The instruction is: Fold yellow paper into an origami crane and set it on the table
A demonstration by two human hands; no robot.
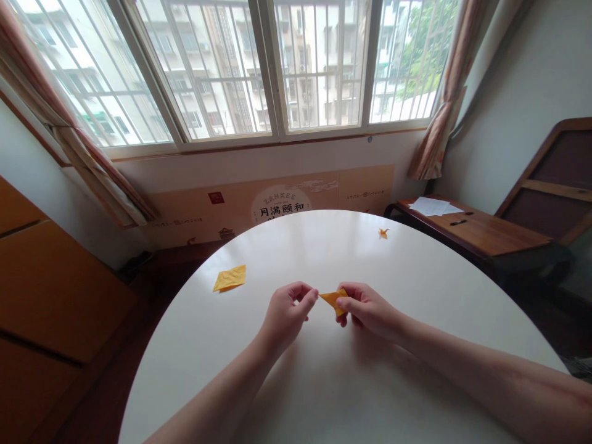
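A small folded piece of orange paper point(333, 299) is held just above the round white table point(324, 382). My right hand point(365, 308) pinches its right side between thumb and fingers. My left hand point(289, 308) is curled, and its thumb and forefinger meet the paper's left tip. A stack of flat orange paper squares point(230, 278) lies on the table to the left, beyond my left hand. A tiny folded orange paper crane point(383, 233) stands near the table's far edge.
A dark wooden side table point(490, 237) with white sheets point(435, 206) and a pen stands at the right. A big barred window point(277, 68) with curtains fills the back wall. A wooden cabinet point(41, 290) stands at the left.
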